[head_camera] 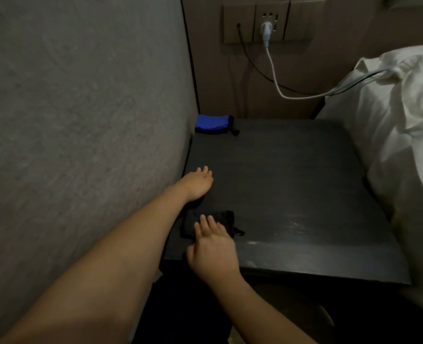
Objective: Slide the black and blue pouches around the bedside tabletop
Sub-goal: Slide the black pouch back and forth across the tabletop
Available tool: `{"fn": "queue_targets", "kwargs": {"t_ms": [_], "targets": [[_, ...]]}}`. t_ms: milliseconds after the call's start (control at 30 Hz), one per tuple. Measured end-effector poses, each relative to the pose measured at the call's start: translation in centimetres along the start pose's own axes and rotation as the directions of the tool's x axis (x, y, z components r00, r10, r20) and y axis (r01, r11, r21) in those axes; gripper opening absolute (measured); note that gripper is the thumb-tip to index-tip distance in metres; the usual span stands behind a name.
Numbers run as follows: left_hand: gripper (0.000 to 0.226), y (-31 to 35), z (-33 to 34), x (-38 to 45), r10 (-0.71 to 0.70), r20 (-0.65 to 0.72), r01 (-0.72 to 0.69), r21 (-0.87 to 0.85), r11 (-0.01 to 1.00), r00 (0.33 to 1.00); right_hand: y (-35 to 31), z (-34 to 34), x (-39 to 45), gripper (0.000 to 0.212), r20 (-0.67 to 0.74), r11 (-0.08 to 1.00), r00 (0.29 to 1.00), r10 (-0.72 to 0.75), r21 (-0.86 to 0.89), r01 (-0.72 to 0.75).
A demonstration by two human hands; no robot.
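A blue pouch (211,124) with a black drawstring lies in the far left corner of the dark bedside tabletop (292,182), against the wall. A black pouch (220,218) lies near the front left of the top. My right hand (211,247) lies flat with straight fingers on the black pouch and covers its near part. My left hand (198,183) rests flat on the tabletop between the two pouches, fingers straight, touching neither pouch.
A grey wall (81,120) runs along the tabletop's left side. White bedding (404,145) borders its right side. A socket panel (267,21) on the back wall holds a white plug, and a white and a black cable lead toward the bed.
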State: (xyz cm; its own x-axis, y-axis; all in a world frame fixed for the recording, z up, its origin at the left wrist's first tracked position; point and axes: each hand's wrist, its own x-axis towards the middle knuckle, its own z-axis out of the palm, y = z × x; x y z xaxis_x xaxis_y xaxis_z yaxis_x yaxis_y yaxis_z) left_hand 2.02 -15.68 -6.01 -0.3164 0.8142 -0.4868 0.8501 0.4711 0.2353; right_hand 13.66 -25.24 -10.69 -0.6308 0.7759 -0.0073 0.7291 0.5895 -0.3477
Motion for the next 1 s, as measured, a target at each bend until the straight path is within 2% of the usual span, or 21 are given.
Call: {"fn": "queue_targets", "kwargs": {"t_ms": [200,533,800,1000], "targets": [[0.05,0.0,0.0,0.0,0.062,0.066,-0.07,0.126,0.989,0.996,-2.7,1.0,1.3,0.049,0.021,0.998,0.999,-0.049,0.034,0.048],[0.05,-0.1,0.2,0.0,0.073,0.078,-0.081,0.108,0.991,0.994,-2.8,1.5,-0.7,0.052,-0.03,0.988,0.993,-0.111,0.107,0.113],[0.05,0.1,0.3,0.0,0.066,0.061,-0.072,0.105,0.992,0.996,1.0,1.1,-2.7,0.045,-0.076,0.981,0.989,-0.125,0.142,0.135],[0.05,0.3,0.7,0.0,0.059,0.039,-0.064,0.131,0.989,0.997,4.9,0.0,-4.7,0.042,-0.134,0.99,0.988,-0.074,0.108,0.089]]}}
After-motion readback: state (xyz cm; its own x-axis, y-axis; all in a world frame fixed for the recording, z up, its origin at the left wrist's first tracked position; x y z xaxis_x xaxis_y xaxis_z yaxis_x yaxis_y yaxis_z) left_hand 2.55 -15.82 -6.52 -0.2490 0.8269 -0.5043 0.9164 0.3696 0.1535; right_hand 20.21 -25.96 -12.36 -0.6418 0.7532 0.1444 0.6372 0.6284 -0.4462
